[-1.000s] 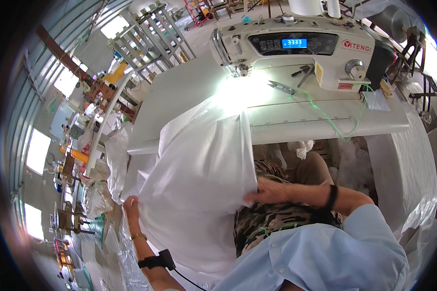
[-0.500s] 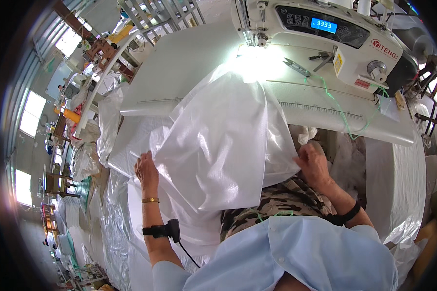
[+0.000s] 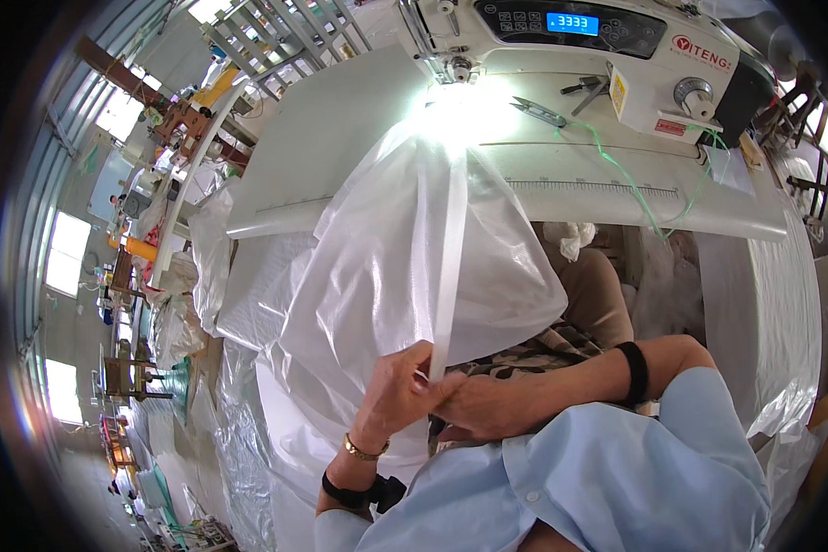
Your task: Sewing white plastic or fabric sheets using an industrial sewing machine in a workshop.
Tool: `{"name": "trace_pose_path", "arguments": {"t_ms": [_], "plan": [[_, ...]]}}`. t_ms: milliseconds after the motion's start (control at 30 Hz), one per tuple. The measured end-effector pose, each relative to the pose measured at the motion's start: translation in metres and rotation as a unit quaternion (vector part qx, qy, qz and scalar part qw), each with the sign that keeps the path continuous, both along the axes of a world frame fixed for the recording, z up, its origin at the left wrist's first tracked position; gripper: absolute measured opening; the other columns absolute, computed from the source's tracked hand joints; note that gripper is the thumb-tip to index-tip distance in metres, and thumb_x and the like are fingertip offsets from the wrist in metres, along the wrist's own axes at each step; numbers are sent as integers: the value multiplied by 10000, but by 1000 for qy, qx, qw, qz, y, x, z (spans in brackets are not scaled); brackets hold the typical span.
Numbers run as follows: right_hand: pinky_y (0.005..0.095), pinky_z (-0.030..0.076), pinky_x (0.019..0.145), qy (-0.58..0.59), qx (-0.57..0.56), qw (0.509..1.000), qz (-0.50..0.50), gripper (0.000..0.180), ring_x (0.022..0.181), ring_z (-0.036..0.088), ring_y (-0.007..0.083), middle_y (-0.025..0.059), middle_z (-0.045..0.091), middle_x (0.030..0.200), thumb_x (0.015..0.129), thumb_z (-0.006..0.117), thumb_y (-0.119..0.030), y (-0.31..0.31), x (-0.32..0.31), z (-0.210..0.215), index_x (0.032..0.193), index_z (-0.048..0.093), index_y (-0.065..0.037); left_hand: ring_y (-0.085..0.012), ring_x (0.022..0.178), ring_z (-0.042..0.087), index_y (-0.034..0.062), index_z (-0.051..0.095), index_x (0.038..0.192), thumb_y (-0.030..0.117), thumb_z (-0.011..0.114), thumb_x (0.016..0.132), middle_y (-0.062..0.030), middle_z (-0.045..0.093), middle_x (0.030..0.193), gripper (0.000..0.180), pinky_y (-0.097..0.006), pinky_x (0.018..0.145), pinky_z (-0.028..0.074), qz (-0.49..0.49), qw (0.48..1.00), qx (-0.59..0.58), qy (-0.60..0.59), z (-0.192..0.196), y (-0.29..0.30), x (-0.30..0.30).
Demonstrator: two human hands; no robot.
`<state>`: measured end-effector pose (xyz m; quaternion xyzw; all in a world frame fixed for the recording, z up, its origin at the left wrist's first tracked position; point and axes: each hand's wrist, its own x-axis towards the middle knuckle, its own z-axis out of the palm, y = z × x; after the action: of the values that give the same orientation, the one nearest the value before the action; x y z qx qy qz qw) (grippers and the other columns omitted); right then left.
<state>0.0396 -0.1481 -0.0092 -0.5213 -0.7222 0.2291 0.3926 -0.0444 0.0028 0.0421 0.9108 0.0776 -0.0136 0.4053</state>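
Note:
A white, slightly shiny plastic sheet (image 3: 377, 248) hangs from under the sewing machine's needle area toward my lap. A narrow folded strip (image 3: 448, 267) runs down its middle to my hands. My left hand (image 3: 391, 391) is closed round the lower end of that strip, thumb and fingers pinched. Against it lies my right hand (image 3: 483, 405), its fingers closed at the same edge and partly hidden. The upper end of the sheet disappears in the glare of the sewing machine (image 3: 561, 41) lamp.
Thread snips (image 3: 538, 112) and a loose green thread (image 3: 621, 175) lie on the machine table (image 3: 304, 147), right of the needle. A ruler scale (image 3: 598, 186) runs along its front edge. More white sheeting (image 3: 764, 313) hangs at the right. Crumpled clear plastic (image 3: 239, 423) lies on the left.
My hands were apart at the sheet's two sides; now they meet at its middle. The sheet's edge has become a narrow straight strip, and the view has shifted slightly.

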Motion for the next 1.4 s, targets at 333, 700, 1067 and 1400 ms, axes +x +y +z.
{"name": "trace_pose_path", "arguments": {"t_ms": [333, 700, 1067, 1400], "plan": [[309, 507, 661, 300, 21, 828, -474, 301, 733, 632, 223, 97, 642, 853, 953, 550, -190, 34, 110, 8, 1175, 507, 9, 0, 589, 325, -27, 602, 912, 98, 582, 952, 84, 428, 655, 134, -180, 501, 273, 251, 949, -128, -144, 17, 52, -9], [299, 489, 550, 611, -57, 727, -308, 545, 690, 644, 158, 83, 609, 971, 885, 644, -211, 72, 140, 23, 1327, 387, -20, -36, 589, 338, -20, 589, 800, 118, 606, 943, 45, 438, 627, 200, -218, 506, 279, 117, 938, 107, -309, 97, 74, 35], [254, 462, 605, 634, -42, 758, -148, 277, 664, 593, 124, 35, 637, 859, 900, 646, -233, 95, 97, 26, 1077, 598, -25, -40, 586, 341, -13, 594, 798, 134, 613, 945, 41, 435, 619, 209, -218, 514, 288, 102, 943, 119, -293, 98, 72, 30], [270, 476, 693, 478, -93, 873, -35, 213, 744, 589, 100, 22, 628, 808, 946, 600, -248, 15, 48, 10, 924, 656, -44, -112, 503, 425, 4, 605, 840, 93, 641, 907, -63, 501, 606, 117, -258, 477, 346, 76, 956, 147, -241, 63, 66, 9]]}}
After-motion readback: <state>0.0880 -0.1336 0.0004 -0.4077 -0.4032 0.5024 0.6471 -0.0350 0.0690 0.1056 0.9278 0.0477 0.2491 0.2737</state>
